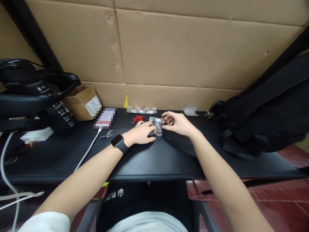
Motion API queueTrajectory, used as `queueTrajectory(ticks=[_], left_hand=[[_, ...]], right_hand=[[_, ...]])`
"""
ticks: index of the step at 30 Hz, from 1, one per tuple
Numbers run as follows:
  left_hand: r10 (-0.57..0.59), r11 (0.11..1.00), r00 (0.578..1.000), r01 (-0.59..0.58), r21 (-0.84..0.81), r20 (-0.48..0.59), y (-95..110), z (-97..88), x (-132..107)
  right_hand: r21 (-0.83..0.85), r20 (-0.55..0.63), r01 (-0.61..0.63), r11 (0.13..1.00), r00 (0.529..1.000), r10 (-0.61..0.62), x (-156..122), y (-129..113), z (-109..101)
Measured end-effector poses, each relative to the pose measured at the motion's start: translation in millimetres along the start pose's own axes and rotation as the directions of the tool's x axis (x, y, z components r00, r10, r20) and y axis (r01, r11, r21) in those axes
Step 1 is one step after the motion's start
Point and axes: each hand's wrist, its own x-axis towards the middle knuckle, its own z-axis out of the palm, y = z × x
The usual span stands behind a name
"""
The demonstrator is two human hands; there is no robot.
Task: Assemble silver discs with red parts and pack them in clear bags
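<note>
My left hand [145, 132], with a dark watch [117, 141] on its wrist, rests on the table with fingers curled at the left edge of a small clear plastic bag [158, 126]. Just right of the bag, my right hand [180, 123] pinches a small round metallic piece with red cord [163, 121] between thumb and fingers. Its exact kind is too small to make out. Behind my left hand lies a pile of red cords [138, 119]. Several clear packets [142, 110] with round pieces and bits of red stand in a row at the back.
A phone [105, 118] with a white cable lies to the left, beside a small keyring [107, 136]. Further left are a cardboard box [83, 102] and a black headset [36, 93]. A black backpack [265, 112] fills the right side. Cardboard [181, 48] walls the back.
</note>
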Motion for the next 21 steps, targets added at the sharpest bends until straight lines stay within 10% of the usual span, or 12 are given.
queueTrajectory(ticks=[8, 21], left_hand=[[0.001, 0.999, 0.992, 0.003, -0.032, 0.124, 1, -8.5, -8], [-0.054, 0.996, 0.978, 0.067, -0.059, 0.2, 0, -9.7, -12]], right_hand=[[-0.22, 0.316, -0.016, 0.975, 0.945, 0.087, -8, -15, -12], [-0.448, 0.256, -0.009, 0.894, 0.957, 0.138, -11, -27, -4]])
